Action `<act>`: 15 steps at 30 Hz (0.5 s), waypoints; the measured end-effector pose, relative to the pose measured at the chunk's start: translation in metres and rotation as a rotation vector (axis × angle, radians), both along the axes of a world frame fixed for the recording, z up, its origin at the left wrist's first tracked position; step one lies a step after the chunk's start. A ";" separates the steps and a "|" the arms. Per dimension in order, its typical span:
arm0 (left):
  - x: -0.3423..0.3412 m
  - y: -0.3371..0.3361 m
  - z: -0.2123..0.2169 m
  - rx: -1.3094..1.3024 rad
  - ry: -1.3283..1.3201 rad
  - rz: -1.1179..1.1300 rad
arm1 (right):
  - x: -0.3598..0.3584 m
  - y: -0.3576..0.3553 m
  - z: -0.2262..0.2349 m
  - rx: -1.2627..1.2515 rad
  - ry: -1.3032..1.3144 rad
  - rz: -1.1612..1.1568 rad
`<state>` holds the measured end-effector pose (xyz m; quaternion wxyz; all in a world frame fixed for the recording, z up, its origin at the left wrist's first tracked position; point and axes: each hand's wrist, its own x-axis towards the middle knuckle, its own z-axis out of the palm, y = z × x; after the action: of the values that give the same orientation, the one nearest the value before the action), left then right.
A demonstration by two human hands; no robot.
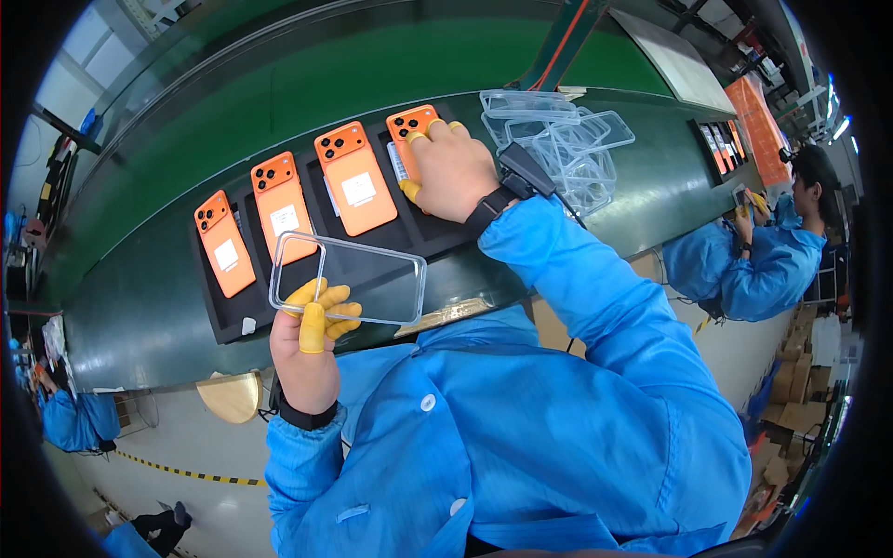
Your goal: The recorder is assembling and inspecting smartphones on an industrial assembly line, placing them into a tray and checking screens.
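My left hand (312,346), yellow cots on its fingers, pinches a clear phone case (377,279) at its left end. The case hangs tilted above the front of a black tray (451,239). In the tray lies a row of orange phones, camera side up, with white labels; one such phone (356,186) is left of my right hand. That right hand (451,172), also in yellow finger cots, has its fingers and thumb around the rightmost orange phone (410,122). The hand covers most of this phone's lower part.
A loose heap of clear cases (581,153) lies right of my right hand on the dark green bench (121,312). Farther right are another black tray (709,153) and a person in blue (758,251) handling a phone. A green post (558,46) rises behind the cases.
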<state>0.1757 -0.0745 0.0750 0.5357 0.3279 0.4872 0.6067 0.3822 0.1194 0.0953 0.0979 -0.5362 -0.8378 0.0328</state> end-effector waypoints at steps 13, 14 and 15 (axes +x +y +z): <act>-0.007 -0.003 0.003 -0.022 0.005 0.032 | 0.036 0.016 0.008 -0.117 0.504 -0.126; -0.007 -0.001 0.003 -0.020 -0.001 0.031 | 0.047 0.019 0.006 -0.141 0.593 -0.145; -0.008 0.001 0.003 -0.031 0.012 0.018 | 0.057 0.022 0.000 -0.171 0.669 -0.158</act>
<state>0.1672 -0.0739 0.0779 0.5323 0.3189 0.5028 0.6018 0.4392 0.1417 0.0953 0.3238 -0.5651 -0.7095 0.2692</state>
